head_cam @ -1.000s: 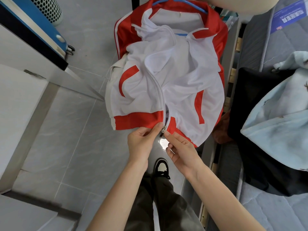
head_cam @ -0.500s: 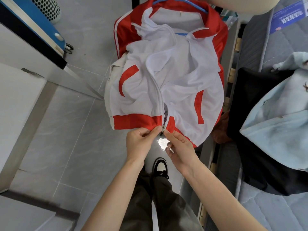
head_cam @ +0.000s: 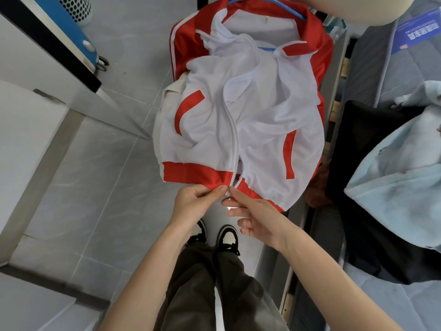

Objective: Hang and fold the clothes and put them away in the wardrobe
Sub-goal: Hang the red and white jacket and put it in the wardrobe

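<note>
Grip: left hand [head_cam: 198, 204] pinches red hem [head_cam: 191, 174], right hand [head_cam: 257, 218] pinches zipper slider [head_cam: 229, 190].
Axis: zipper track [head_cam: 235, 149] runs from grip toward collar [head_cam: 310, 37].

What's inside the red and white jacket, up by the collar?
A blue hanger sits inside the jacket. One arm shows at the collar, and a bit of its bar shows through the open zip. The jacket's cloth covers the rest.
</note>
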The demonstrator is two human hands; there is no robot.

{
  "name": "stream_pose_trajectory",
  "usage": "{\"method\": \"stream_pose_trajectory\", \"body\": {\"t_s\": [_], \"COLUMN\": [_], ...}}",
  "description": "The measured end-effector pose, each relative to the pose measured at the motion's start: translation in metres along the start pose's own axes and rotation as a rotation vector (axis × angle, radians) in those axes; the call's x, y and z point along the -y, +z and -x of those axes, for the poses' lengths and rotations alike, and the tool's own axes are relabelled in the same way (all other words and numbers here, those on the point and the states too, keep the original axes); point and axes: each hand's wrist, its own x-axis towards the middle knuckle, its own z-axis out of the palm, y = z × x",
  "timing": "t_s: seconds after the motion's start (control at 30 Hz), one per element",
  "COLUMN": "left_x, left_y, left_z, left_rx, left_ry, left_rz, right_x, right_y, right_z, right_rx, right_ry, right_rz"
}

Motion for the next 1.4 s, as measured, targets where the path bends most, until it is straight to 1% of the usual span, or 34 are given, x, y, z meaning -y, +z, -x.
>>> {"method": "stream_pose_trajectory", "body": {"t_s": [0.1, 0.13, 0.23, 0.37, 0.4, 0.53, 0.63, 0.77, 0.87, 1.03, 1.1, 1.13, 1.2, 1.23, 1.27, 1.3, 1.33, 1.4], "left_x": [-0.001, -0.001, -0.001, -0.002, -0.002, 0.001, 0.009, 0.021, 0.033, 0.048, 0.046, 0.044, 0.038, 0.032, 0.026, 0.021, 0.015, 0.003], "left_y": [-0.001, -0.001, 0.000, 0.000, 0.000, -0.003, -0.006, -0.004, -0.005, -0.015, -0.016, -0.015, -0.013, -0.011, -0.009, -0.005, 0.000, 0.014], "left_z": [0.003, 0.003, 0.005, 0.006, 0.006, 0.005, 0.004, 0.008, 0.010, 0.007, 0.007, 0.007, 0.008, 0.010, 0.010, 0.010, 0.008, 0.003], "left_rx": [-0.011, -0.006, 0.005, -0.007, -0.011, -0.032, -0.052, -0.088, -0.096, -0.117, -0.147, -0.190, -0.363, -0.453, -0.492, -0.461, -0.388, -0.265], "left_ry": [-0.032, -0.040, -0.049, -0.050, -0.046, 0.011, 0.070, 0.046, 0.008, -0.054, -0.087, -0.102, -0.136, -0.125, -0.070, 0.023, 0.133, 0.352], "left_rz": [-0.005, -0.010, -0.007, 0.029, 0.034, -0.024, -0.094, -0.135, -0.123, -0.133, -0.132, -0.165, -0.314, -0.371, -0.390, -0.405, -0.447, -0.611], "right_x": [0.001, 0.001, 0.000, -0.006, -0.008, -0.009, -0.002, 0.011, 0.028, 0.065, 0.068, 0.067, 0.060, 0.058, 0.058, 0.060, 0.063, 0.068], "right_y": [0.002, 0.002, 0.004, 0.006, 0.007, 0.005, 0.002, 0.002, 0.002, -0.004, -0.002, -0.001, 0.003, 0.004, 0.004, 0.004, 0.003, 0.002], "right_z": [0.002, 0.003, 0.004, -0.001, -0.002, 0.000, 0.002, -0.002, -0.005, -0.010, -0.009, -0.008, -0.007, -0.006, -0.006, -0.006, -0.006, -0.006], "right_rx": [-0.146, -0.165, -0.131, -0.078, -0.074, -0.064, -0.035, -0.053, -0.088, -0.170, -0.163, -0.150, -0.130, -0.126, -0.123, -0.119, -0.110, -0.081], "right_ry": [-0.097, -0.125, -0.116, -0.078, -0.076, -0.056, -0.061, -0.055, -0.052, -0.159, -0.204, -0.223, -0.243, -0.245, -0.247, -0.248, -0.248, -0.245], "right_rz": [0.198, 0.224, 0.183, 0.021, 0.012, 0.100, 0.094, 0.043, -0.008, -0.028, 0.029, 0.077, 0.172, 0.205, 0.227, 0.245, 0.262, 0.303]}}
